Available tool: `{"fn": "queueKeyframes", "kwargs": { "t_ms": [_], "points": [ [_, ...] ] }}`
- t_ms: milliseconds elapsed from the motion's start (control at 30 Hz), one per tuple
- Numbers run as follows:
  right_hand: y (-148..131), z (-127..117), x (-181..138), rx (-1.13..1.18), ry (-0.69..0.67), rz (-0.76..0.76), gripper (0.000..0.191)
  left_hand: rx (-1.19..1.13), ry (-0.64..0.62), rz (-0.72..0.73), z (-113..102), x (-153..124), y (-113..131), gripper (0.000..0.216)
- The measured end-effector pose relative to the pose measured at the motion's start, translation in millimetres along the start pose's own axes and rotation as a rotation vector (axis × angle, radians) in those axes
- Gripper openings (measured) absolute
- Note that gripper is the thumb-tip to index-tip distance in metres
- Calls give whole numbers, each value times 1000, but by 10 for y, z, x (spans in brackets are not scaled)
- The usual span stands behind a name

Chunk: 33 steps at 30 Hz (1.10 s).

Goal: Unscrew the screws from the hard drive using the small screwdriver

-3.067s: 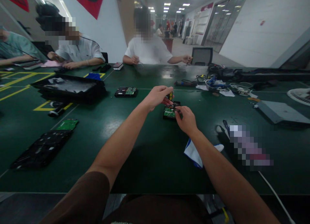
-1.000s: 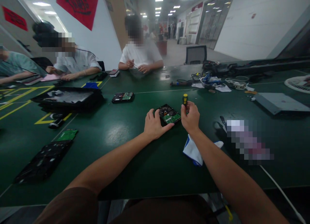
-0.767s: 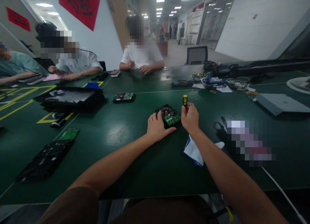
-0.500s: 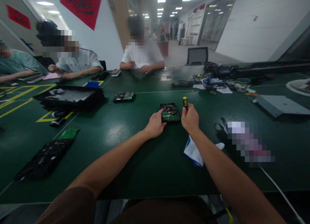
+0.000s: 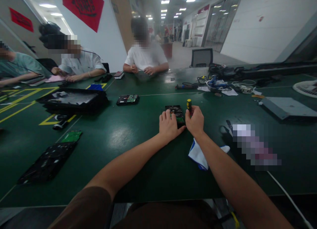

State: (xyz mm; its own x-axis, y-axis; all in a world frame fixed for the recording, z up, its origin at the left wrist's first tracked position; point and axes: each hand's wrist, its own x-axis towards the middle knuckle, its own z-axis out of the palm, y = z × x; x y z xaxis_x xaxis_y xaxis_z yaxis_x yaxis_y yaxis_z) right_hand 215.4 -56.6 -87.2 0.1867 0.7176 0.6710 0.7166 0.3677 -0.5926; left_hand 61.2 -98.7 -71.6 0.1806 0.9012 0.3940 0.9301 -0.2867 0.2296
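On the green table before me lies a hard drive [image 5: 174,109] with a green circuit board facing up. My left hand [image 5: 170,126] rests over its left and near part, fingers apart and stretched across it, hiding much of the board. A black screwdriver with a yellow cap [image 5: 189,104] stands upright in my right hand [image 5: 195,121], whose fingers are closed around the handle. That hand is just right of the drive; the screwdriver's tip is hidden. Under my right forearm lies a white and blue cloth item [image 5: 198,156], possibly a glove.
Another hard drive [image 5: 127,99] lies farther left, near a black tray [image 5: 71,100]. A long black part with a green board [image 5: 51,158] is at the left. On the right are a flat grey metal box [image 5: 288,107] and tangled cables [image 5: 218,83]. People sit across the table.
My left hand has shifted right from the drive's left edge to lie over its board. My right hand keeps the screwdriver in nearly the same spot.
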Motion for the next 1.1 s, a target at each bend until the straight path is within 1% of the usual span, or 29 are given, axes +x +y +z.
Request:
{"fn": "queueKeyframes", "kwargs": {
  "t_ms": [100, 233, 400, 500, 600, 700, 767, 867, 967, 1100],
  "points": [
    [-4, 6, 3, 5, 0, -6, 20, 19, -21, 19, 8, 56, 74, 75],
    [5, 15, 5, 12, 1, -14, 20, 40, -14, 15, 22, 101, 111, 74],
    [28, 13, 4, 11, -7, -16, 21, 77, -8, 0, 3, 91, 104, 64],
    [28, -2, 2, 12, -8, -1, 22, 121, 2, -10, -36, 25, 45, 62],
    [28, -19, -1, 20, -6, 12, 22, 148, 7, -22, -88, -87, -121, 62],
    [30, -24, -2, 29, -4, 9, 23, 133, -14, -25, -132, -205, -382, 61],
    [25, -23, 0, 41, 5, 4, 24, 96, -50, -38, -143, -251, -569, 64],
    [-1, -21, 1, 57, 31, -17, 27, 6, -116, -27, -127, -244, -792, 68],
    [-37, -27, -6, 78, 50, -39, 32, -83, -127, -22, -93, -177, -915, 71],
    [-78, -58, -5, 116, 60, -47, 40, -170, -119, 5, -75, -106, -996, 71]
  ]
}}
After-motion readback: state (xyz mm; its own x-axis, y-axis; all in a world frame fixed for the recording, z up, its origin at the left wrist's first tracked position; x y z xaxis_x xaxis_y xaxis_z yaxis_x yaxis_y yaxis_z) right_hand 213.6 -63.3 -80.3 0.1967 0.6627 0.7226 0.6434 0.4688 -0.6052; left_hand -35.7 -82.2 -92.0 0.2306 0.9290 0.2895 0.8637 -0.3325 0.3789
